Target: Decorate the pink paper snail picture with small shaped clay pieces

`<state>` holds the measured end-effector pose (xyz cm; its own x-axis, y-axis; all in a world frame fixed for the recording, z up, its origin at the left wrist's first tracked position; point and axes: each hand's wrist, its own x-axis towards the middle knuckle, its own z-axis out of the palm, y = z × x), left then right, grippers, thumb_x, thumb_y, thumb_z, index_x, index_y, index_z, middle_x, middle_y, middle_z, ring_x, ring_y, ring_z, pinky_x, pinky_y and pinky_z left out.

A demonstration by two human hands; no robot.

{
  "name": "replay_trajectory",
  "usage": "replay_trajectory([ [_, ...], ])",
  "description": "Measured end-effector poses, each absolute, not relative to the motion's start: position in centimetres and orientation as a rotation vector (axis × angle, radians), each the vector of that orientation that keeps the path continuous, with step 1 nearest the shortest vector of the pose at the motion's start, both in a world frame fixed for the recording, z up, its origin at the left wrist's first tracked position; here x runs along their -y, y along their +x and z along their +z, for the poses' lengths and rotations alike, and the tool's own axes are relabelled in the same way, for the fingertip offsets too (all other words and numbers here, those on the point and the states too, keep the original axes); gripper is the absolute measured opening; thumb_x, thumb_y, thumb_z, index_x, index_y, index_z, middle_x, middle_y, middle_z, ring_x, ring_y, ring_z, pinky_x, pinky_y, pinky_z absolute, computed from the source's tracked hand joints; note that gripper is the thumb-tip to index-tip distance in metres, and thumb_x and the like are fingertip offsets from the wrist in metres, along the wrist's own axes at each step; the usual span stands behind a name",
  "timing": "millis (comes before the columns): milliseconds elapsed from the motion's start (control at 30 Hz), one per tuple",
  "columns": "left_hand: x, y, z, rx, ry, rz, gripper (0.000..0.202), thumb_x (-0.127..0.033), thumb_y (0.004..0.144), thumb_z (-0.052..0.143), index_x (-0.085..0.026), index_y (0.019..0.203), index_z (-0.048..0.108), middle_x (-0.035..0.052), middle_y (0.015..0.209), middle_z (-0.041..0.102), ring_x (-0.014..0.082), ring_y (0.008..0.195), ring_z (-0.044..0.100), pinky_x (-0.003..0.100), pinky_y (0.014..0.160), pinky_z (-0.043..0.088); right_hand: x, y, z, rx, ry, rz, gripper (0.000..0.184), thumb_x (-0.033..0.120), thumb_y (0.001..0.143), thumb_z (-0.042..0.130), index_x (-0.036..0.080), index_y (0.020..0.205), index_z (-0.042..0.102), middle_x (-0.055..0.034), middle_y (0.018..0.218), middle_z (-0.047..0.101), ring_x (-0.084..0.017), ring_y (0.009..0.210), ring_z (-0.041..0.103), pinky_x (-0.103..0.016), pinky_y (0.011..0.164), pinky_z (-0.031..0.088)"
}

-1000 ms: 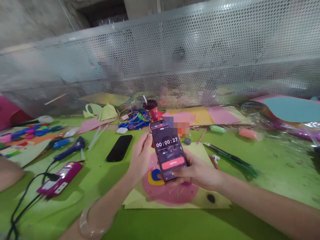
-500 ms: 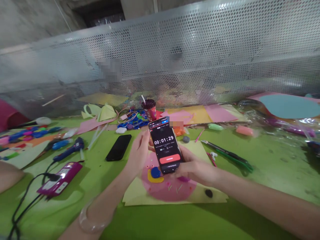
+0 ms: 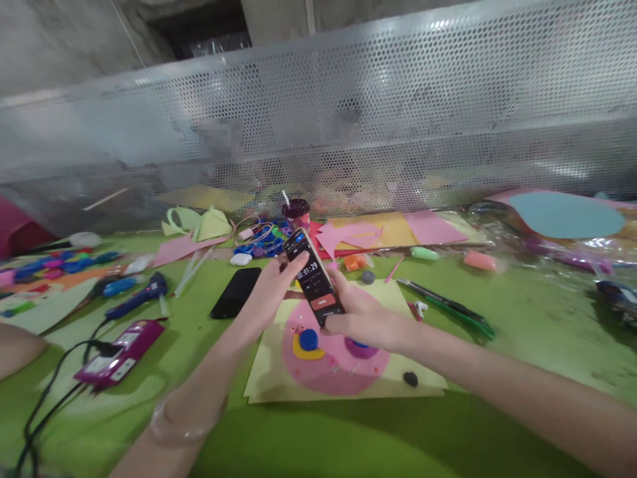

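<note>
A smartphone [image 3: 314, 285] showing a timer at 00:01:29 is held tilted above the table between both hands. My left hand [image 3: 273, 285] grips its left edge, with the thumb over the upper screen. Around the lower right side and bottom corner, my right hand [image 3: 361, 311] is closed on the same phone. Beneath lies a pink paper circle [image 3: 318, 382] on pale yellow sheets [image 3: 263, 382]. A yellow and blue clay snail [image 3: 308, 344] sits on it, beside a purple clay piece [image 3: 362, 348] partly hidden by my right hand.
A second, dark-screened phone [image 3: 235, 292] lies left. Further left are a glue gun [image 3: 139, 297] and a corded purple power strip [image 3: 122, 352]. A lidded drink cup [image 3: 297, 214] stands behind; a green-black utility knife [image 3: 448, 307] lies right. Another person's arm [image 3: 20, 348] enters at left.
The phone has swung to a steeper tilt, its top moving left. My left thumb has moved over its screen. More of the purple clay and red paper shows.
</note>
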<state>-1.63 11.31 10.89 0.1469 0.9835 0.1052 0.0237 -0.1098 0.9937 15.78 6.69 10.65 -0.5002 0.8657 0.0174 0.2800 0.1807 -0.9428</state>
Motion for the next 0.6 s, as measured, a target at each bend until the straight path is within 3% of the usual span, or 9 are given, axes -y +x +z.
replay_trajectory([
  [133, -11.2, -1.3, 11.1, -1.107, 1.37, 1.12, 0.038, -0.042, 0.077, 0.072, -0.015, 0.099, 0.057, 0.0044, 0.09, 0.057, 0.0184, 0.079, 0.059, 0.031, 0.063, 0.056, -6.0, 14.7, 11.2, 2.048, -1.216, 1.214, 0.092, 0.024, 0.074, 0.056, 0.017, 0.153, 0.008, -0.0138, 0.108, 0.061, -0.019, 0.069, 0.058, -0.032, 0.059, 0.047],
  [267, -12.2, -2.3, 11.1, -1.156, 1.368, 1.05, 0.024, -0.035, 0.091, 0.059, -0.014, 0.103, 0.058, 0.0051, 0.093, 0.058, 0.0161, 0.077, 0.059, 0.03, 0.063, 0.054, -5.1, 14.6, 12.5, 2.122, -1.259, 1.106, 0.09, 0.026, 0.08, 0.053, 0.02, 0.154, 0.002, -0.0117, 0.109, 0.064, -0.017, 0.064, 0.059, -0.029, 0.054, 0.046],
  [367, -13.7, -4.1, 11.0, -1.277, 1.416, 1.028, 0.025, -0.037, 0.093, 0.056, -0.014, 0.105, 0.058, 0.0056, 0.097, 0.059, 0.0172, 0.083, 0.059, 0.029, 0.064, 0.053, -5.3, 17.6, 13.4, 2.137, -1.325, 0.948, 0.073, 0.029, 0.087, 0.052, 0.024, 0.151, 0.017, -0.0102, 0.123, 0.06, -0.017, 0.083, 0.064, -0.027, 0.065, 0.05],
  [433, -14.7, -5.6, 11.0, -1.405, 1.473, 0.988, 0.025, -0.036, 0.093, 0.058, -0.014, 0.104, 0.058, 0.0047, 0.094, 0.059, 0.0166, 0.081, 0.059, 0.028, 0.063, 0.052, -5.8, 20.9, 13.2, 2.123, -1.436, 0.781, 0.051, 0.024, 0.09, 0.049, 0.024, 0.139, 0.039, -0.0066, 0.116, 0.063, -0.018, 0.097, 0.062, -0.027, 0.076, 0.05],
  [500, -15.6, -7.0, 11.2, -1.576, 1.527, 0.907, 0.026, -0.038, 0.091, 0.062, -0.013, 0.099, 0.059, 0.0033, 0.087, 0.06, 0.0151, 0.074, 0.059, 0.027, 0.061, 0.05, -6.2, 24.2, 12.4, 2.082, -1.64, 0.571, 0.03, 0.018, 0.091, 0.046, 0.017, 0.119, 0.056, -0.0083, 0.102, 0.067, -0.02, 0.088, 0.063, -0.031, 0.076, 0.048],
  [600, -16.8, -9.1, 11.4, -1.822, 1.612, 0.774, 0.031, -0.044, 0.089, 0.063, -0.013, 0.091, 0.061, 0.0011, 0.078, 0.059, 0.014, 0.066, 0.057, 0.026, 0.057, 0.047, -6.1, 27.5, 10.4, 2.064, -1.926, 0.337, 0.014, 0.016, 0.091, 0.048, 0.017, 0.086, 0.061, -0.0052, 0.078, 0.065, -0.017, 0.066, 0.058, -0.031, 0.063, 0.044],
])
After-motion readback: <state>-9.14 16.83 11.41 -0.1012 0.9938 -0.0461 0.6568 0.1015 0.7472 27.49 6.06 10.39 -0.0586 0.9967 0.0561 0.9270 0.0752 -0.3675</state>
